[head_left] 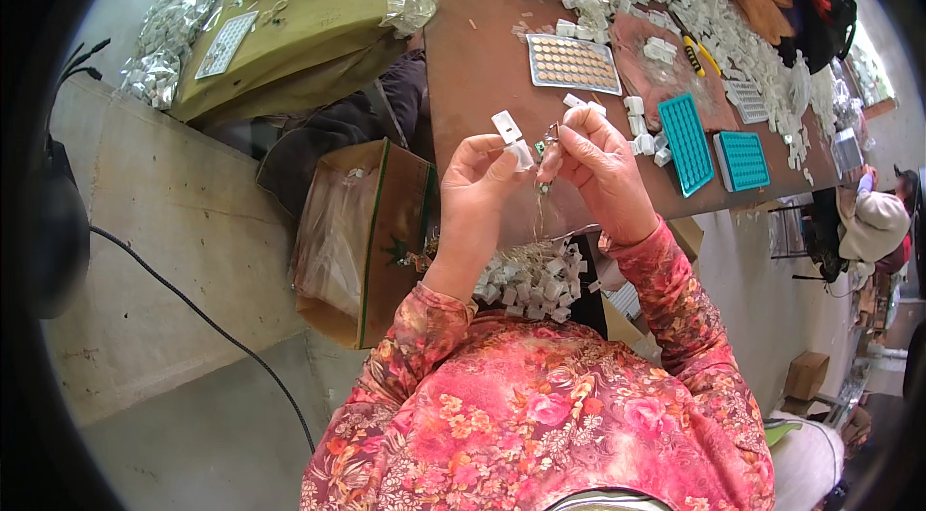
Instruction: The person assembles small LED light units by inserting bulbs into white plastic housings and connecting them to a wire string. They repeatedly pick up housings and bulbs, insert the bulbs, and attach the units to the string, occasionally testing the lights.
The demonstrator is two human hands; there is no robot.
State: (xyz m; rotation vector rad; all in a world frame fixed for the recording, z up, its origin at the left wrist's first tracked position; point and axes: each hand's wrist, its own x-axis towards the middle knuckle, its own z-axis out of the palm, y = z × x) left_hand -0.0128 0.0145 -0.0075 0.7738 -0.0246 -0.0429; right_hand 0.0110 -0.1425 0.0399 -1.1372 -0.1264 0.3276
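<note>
Here's the small white plastic casing, up before me near the tabletop, my left grip pinching its lower end; long axis leaning away and slightly left; it looks light, stiff, maybe slick, so hold the sides; my right grip pinches a small wired piece, probably fragile

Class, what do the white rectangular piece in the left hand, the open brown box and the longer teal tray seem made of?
White rectangular piece: probably smooth, hard plastic; crisp edges.
Open brown box: likely matte cardboard; thin, flat walls.
Longer teal tray: apparently smooth plastic; regular moulded cells.
</note>
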